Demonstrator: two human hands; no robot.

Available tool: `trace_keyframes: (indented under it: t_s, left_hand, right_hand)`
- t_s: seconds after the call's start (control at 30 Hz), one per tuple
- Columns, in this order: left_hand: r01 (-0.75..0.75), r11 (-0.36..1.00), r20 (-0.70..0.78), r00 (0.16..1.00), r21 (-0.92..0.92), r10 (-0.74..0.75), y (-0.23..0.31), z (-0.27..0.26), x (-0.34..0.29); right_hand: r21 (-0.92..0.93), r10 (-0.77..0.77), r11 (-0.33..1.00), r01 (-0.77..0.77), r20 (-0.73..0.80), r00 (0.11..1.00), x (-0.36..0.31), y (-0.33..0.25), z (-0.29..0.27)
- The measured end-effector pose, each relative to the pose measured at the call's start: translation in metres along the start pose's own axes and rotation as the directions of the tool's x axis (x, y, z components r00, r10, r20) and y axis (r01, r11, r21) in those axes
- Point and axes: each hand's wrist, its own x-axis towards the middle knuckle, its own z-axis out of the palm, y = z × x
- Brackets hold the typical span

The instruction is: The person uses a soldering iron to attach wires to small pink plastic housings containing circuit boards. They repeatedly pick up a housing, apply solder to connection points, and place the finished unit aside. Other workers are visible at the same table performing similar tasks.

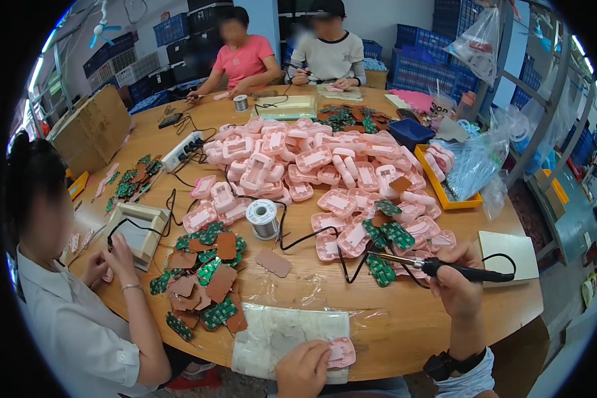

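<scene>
My right hand (456,278) is closed around the black handle of a soldering iron (438,267), whose metal tip points left over some green circuit boards (380,268). Low in the view, my left hand (303,367) grips a small pink plastic shell (341,352) at the front edge of a worn whitish mat (259,338). Left of the mat lies a heap of green and brown circuit boards (202,282). A single brown board (272,263) rests flat beyond the mat. Behind it stands a spool of solder wire (263,219).
A large pile of pink shells (298,156) fills the table's middle. A yellow tray (448,201) with clear-bagged items sits at right, beyond a cream board (509,256). Black cords run from a power strip (182,150). A co-worker (79,278) sits close at left; two others sit opposite.
</scene>
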Motion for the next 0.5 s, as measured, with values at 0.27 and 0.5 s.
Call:
trace_keyframes:
  t_s: [0.27, 0.5]
  left_hand:
    - [-0.033, 0.999, 0.005, 0.999, 0.022, 0.033, 0.001, -0.001, 0.006]
    - [-0.037, 0.999, -0.002, 0.999, 0.030, 0.038, 0.001, 0.001, 0.000]
  right_hand:
    - [0.360, 0.197, 0.927, -0.110, -0.214, 0.957, -0.046, 0.016, -0.015]
    - [0.309, 0.228, 0.940, -0.143, -0.259, 0.939, -0.062, 0.036, -0.009]
